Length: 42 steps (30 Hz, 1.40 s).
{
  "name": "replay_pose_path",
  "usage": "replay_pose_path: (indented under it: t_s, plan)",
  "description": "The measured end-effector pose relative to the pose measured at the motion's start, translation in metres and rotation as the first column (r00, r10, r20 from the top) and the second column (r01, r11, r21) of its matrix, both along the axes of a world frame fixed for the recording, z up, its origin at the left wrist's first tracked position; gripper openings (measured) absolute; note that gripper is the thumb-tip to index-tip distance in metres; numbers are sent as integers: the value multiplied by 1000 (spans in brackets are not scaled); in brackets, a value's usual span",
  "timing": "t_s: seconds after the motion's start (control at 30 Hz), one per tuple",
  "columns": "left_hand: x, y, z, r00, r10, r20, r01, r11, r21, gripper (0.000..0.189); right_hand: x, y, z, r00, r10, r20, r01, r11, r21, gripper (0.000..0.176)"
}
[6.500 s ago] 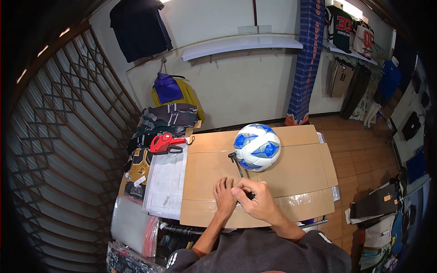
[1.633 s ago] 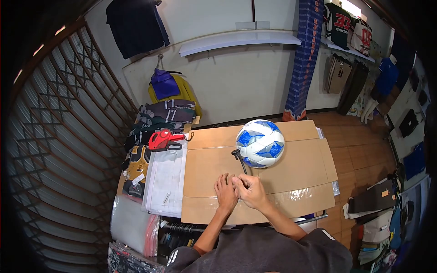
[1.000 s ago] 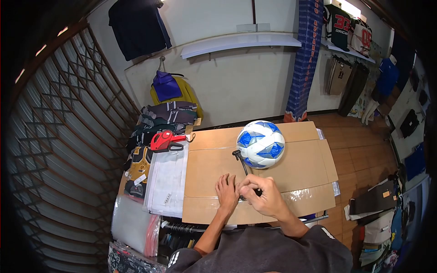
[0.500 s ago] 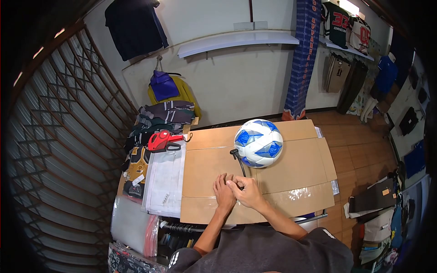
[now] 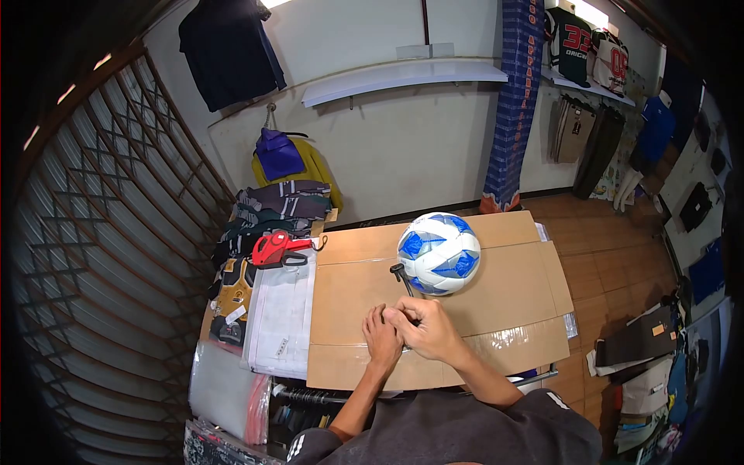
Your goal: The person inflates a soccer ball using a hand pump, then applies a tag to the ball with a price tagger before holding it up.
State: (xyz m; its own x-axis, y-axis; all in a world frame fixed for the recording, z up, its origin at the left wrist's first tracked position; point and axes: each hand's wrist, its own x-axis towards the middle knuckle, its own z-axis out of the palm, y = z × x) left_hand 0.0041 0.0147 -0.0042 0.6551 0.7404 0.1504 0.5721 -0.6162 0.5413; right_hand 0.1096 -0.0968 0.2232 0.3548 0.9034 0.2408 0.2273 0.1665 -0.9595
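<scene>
A white ball with blue and grey patches (image 5: 439,254) rests on the flattened cardboard (image 5: 356,287) covering the table. Just left of the ball's lower part is a thin black tool with a T-shaped top (image 5: 399,271); its lower end runs down to my right hand (image 5: 426,329), whose fingers are closed around it. My left hand (image 5: 382,335) lies beside it, touching its fingertips, with the fingers bent over the cardboard. What is under the left fingers is hidden.
A red and black tape dispenser (image 5: 275,249) lies on white packs (image 5: 280,310) at the left. Folded clothes (image 5: 283,198) are stacked behind. A white shelf (image 5: 403,77) crosses the wall, and a patterned column (image 5: 513,108) stands behind the table.
The view has tilted slightly, so the ball and table sit a little lower. My right hand has shifted slightly, and less of the black tool's shaft shows above it.
</scene>
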Motion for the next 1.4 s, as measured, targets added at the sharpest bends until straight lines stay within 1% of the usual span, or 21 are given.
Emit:
replay_pose_path:
  t_s: [0.03,0.1,0.2,0.27,0.3,0.4,0.5,0.6,0.7,0.8,0.83,0.9,0.93,1.07,1.17,1.2,1.27,1.33,1.4]
  plan:
    - [0,-1,-1,1000,17,10,-17,1000,14,52,-2,4,-7,1000,-16,-25,16,1000,-1,28]
    - [-1,-7,-1,997,46,59,-53,991,120,52,-6,9,-18,996,-44,-73,43,999,-7,31]
    - [-2,-9,6,996,47,77,-55,994,100,52,-9,13,-34,998,-69,3,69,997,-39,34]
    - [-2,-9,11,995,50,84,-57,994,90,52,-11,17,-53,995,-96,20,96,995,-33,34]
    - [-2,-10,12,995,50,88,-58,995,84,52,-12,17,-54,994,-110,28,111,993,-31,35]
    - [-2,-11,13,992,54,113,-66,992,111,51,-12,10,-50,993,-92,77,100,989,-110,34]
    - [-5,-10,11,992,32,124,-43,995,92,52,-9,12,-54,997,-57,49,61,994,-87,34]
    - [-3,-9,12,997,37,61,-41,997,68,53,-6,6,-38,996,-56,-69,52,996,-68,31]
    - [-2,-8,13,999,27,20,-29,994,106,54,-4,-17,11,998,-33,-48,38,993,107,27]
    - [-6,-9,8,998,13,58,-23,987,159,54,-1,-28,33,991,-81,102,60,980,191,26]
    - [-6,-9,10,998,14,66,-24,988,154,54,-1,-24,26,991,-93,91,77,982,171,26]
    - [-4,-12,14,997,16,82,-27,990,139,53,-4,-9,-10,990,-119,70,110,986,126,27]
    - [-4,-13,16,996,23,89,-35,991,132,53,-7,-2,-24,993,-115,-4,115,987,111,27]
    - [-6,-15,16,991,34,128,-48,992,113,52,-14,12,-58,987,-159,34,155,982,103,26]
    - [-5,-9,0,989,29,145,-51,988,148,53,-13,18,-77,987,-156,33,153,985,84,26]
    - [-4,-10,1,989,29,146,-53,985,164,54,-13,17,-81,989,-150,19,148,986,82,27]
    - [-4,-12,4,985,42,165,-65,988,139,54,-10,12,-84,991,-130,12,129,989,71,27]
    - [-3,-21,3,984,72,164,-92,989,119,53,-9,7,-74,995,-100,21,99,994,48,27]
    - [2,-22,-1,983,110,149,-129,984,123,53,-8,2,-57,996,-90,-22,92,994,67,27]
